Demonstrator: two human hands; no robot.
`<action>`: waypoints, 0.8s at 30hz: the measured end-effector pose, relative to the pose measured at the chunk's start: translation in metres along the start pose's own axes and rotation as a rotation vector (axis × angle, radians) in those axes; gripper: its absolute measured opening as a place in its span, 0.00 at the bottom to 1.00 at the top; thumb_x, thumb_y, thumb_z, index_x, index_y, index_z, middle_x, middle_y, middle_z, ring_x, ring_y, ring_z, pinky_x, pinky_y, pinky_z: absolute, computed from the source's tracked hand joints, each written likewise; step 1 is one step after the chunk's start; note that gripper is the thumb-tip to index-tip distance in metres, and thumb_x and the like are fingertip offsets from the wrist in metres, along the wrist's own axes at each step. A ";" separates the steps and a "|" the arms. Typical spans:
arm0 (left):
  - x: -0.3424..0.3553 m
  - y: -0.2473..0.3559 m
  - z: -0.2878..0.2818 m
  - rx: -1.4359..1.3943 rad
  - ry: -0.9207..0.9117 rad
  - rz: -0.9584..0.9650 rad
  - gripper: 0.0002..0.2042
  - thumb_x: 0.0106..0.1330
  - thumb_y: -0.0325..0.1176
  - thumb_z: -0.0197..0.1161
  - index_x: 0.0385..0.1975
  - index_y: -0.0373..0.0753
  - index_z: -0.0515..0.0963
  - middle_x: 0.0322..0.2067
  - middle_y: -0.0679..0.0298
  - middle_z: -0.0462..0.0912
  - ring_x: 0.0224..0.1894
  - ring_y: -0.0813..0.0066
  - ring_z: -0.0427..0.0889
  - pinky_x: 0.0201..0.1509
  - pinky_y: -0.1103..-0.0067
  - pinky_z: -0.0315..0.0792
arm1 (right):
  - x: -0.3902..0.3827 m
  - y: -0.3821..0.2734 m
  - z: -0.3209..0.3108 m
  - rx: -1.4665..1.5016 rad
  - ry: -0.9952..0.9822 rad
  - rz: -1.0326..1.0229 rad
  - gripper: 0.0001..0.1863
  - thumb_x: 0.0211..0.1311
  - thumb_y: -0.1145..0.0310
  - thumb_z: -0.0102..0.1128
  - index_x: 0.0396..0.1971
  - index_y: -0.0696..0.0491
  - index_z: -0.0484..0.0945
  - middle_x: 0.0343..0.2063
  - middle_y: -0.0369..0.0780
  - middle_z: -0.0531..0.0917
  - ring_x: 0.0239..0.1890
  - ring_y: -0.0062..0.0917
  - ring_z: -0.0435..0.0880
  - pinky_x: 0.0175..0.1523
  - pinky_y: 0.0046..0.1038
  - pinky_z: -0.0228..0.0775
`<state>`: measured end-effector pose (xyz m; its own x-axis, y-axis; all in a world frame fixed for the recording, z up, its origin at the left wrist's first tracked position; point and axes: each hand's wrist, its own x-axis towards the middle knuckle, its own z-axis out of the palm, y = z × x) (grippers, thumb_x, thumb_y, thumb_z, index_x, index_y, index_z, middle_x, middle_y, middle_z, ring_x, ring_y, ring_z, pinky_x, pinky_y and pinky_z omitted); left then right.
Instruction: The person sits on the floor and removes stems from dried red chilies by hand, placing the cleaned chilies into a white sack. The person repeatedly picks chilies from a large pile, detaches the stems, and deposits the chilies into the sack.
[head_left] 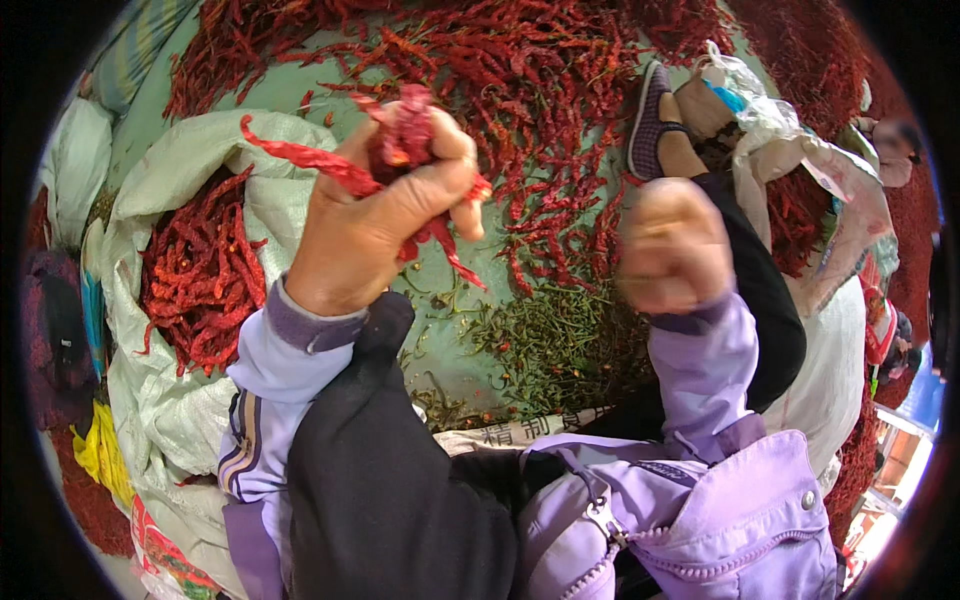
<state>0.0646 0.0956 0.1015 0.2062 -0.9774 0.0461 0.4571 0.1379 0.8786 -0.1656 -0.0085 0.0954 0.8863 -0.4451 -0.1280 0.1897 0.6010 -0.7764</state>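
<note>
My left hand grips a bunch of wrinkled dried red chillies up in the air, thumb across them, some tips poking out to both sides. My right hand, smeared by motion, is to the right, apart from the left; its fingers and anything in them cannot be made out. Beneath and beyond both hands lies a spread of red chillies on a pale green ground sheet, with a heap of green stems nearer my lap.
An open white woven sack holding red chillies is at left. At right stand more sacks and piles of chillies. My legs in black trousers and a sandaled foot frame the work area. Another person appears at the far right.
</note>
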 end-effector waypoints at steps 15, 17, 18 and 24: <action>0.010 -0.023 -0.023 -0.103 0.042 -0.184 0.09 0.48 0.18 0.50 0.28 0.38 0.66 0.27 0.63 0.68 0.20 0.74 0.71 0.19 0.79 0.64 | 0.000 0.150 -0.088 -1.449 0.193 0.343 0.16 0.46 0.64 0.60 0.34 0.55 0.70 0.30 0.44 0.74 0.32 0.33 0.76 0.36 0.30 0.69; 0.009 -0.036 -0.023 -0.012 0.067 -0.261 0.09 0.47 0.18 0.48 0.28 0.38 0.67 0.26 0.63 0.69 0.18 0.78 0.69 0.18 0.82 0.61 | -0.013 0.146 -0.093 -0.980 0.315 0.234 0.12 0.48 0.69 0.59 0.32 0.56 0.71 0.23 0.38 0.75 0.26 0.24 0.76 0.30 0.25 0.70; 0.007 -0.042 -0.024 0.004 0.053 -0.288 0.08 0.48 0.19 0.50 0.29 0.37 0.68 0.25 0.64 0.70 0.17 0.80 0.68 0.18 0.83 0.60 | -0.012 0.128 -0.073 -0.578 0.438 0.384 0.08 0.52 0.71 0.55 0.31 0.56 0.70 0.20 0.36 0.76 0.20 0.19 0.75 0.24 0.21 0.68; 0.017 -0.059 -0.004 0.352 -0.278 -0.493 0.13 0.54 0.33 0.61 0.36 0.38 0.68 0.25 0.72 0.69 0.17 0.88 0.65 0.18 0.88 0.60 | -0.011 0.061 -0.031 -0.523 0.351 -0.066 0.06 0.52 0.75 0.54 0.31 0.57 0.69 0.17 0.34 0.75 0.18 0.16 0.75 0.21 0.17 0.66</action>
<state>0.0443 0.0719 0.0483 -0.2069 -0.9239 -0.3219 0.1208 -0.3507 0.9287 -0.1767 0.0128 0.0305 0.6715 -0.7147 -0.1958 -0.0714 0.2007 -0.9771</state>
